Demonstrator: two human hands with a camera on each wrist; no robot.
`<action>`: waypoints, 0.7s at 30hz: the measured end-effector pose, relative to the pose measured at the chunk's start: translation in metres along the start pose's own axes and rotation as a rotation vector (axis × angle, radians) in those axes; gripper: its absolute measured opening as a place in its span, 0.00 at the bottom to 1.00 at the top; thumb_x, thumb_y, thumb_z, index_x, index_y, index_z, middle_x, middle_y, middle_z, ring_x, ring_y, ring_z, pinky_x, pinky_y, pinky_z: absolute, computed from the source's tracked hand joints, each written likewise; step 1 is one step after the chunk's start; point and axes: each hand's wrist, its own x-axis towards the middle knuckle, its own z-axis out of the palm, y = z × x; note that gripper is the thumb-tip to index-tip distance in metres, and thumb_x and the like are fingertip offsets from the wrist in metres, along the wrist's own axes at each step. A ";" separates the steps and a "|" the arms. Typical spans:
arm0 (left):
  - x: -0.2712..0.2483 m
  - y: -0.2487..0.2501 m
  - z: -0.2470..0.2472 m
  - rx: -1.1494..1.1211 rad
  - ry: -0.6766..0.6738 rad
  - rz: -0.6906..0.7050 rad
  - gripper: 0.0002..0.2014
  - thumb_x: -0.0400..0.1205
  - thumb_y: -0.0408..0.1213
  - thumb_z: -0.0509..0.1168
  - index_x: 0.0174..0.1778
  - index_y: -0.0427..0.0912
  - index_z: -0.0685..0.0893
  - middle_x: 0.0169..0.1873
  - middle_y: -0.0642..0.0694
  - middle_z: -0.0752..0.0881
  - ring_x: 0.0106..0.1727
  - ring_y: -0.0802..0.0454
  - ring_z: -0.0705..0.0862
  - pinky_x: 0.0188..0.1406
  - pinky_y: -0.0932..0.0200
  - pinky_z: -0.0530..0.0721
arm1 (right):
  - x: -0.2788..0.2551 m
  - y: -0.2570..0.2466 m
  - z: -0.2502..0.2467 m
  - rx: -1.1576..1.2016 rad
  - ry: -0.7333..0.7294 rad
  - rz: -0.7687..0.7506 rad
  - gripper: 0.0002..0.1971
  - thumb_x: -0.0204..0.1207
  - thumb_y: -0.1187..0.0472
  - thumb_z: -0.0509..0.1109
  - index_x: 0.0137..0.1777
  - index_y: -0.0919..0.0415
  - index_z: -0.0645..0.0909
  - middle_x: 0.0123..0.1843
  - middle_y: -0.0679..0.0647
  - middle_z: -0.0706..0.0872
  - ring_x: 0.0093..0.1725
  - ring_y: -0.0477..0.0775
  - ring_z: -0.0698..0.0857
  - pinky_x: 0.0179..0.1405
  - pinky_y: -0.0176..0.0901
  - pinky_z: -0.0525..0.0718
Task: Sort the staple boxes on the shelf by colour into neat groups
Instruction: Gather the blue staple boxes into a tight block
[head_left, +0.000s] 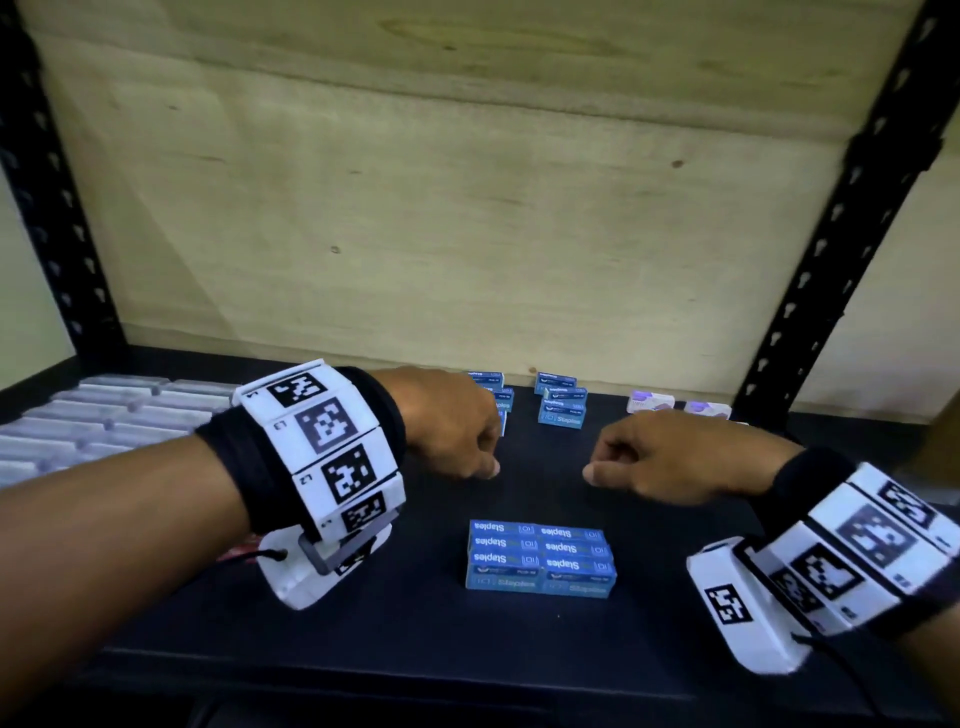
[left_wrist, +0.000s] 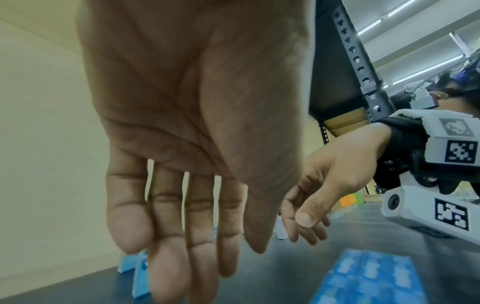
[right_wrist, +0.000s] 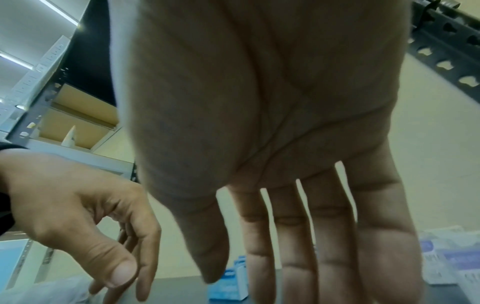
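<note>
A neat block of blue staple boxes lies on the black shelf, near its front. Loose blue boxes stand at the back. Another blue cluster is partly hidden behind my left hand. Two white-and-purple boxes sit at the back right. My left hand hovers just beyond the block's left side, fingers hanging relaxed and holding nothing. My right hand hovers opposite it, also empty.
Rows of clear plastic cases fill the shelf's left end. Black slotted uprights frame the bay, and a plywood panel closes the back. Bare black shelf lies between the front block and the back boxes.
</note>
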 end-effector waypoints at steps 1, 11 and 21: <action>0.002 -0.003 -0.003 0.034 0.024 -0.023 0.12 0.84 0.56 0.62 0.50 0.53 0.84 0.43 0.56 0.83 0.47 0.52 0.82 0.43 0.56 0.76 | 0.004 0.004 -0.003 -0.010 0.027 0.022 0.13 0.80 0.38 0.65 0.44 0.45 0.80 0.40 0.39 0.83 0.42 0.40 0.81 0.50 0.40 0.79; 0.044 -0.029 -0.020 0.116 -0.055 -0.151 0.21 0.84 0.53 0.64 0.69 0.45 0.78 0.59 0.46 0.83 0.56 0.46 0.84 0.46 0.56 0.77 | 0.049 0.020 -0.019 -0.055 0.047 0.139 0.20 0.82 0.43 0.66 0.71 0.47 0.72 0.62 0.48 0.84 0.59 0.53 0.82 0.61 0.46 0.79; 0.072 -0.042 -0.012 -0.005 -0.242 -0.134 0.31 0.87 0.49 0.61 0.81 0.44 0.55 0.69 0.42 0.78 0.62 0.44 0.80 0.61 0.50 0.78 | 0.083 0.010 -0.025 -0.108 -0.072 0.099 0.23 0.84 0.46 0.63 0.74 0.56 0.63 0.55 0.53 0.86 0.51 0.55 0.85 0.53 0.48 0.83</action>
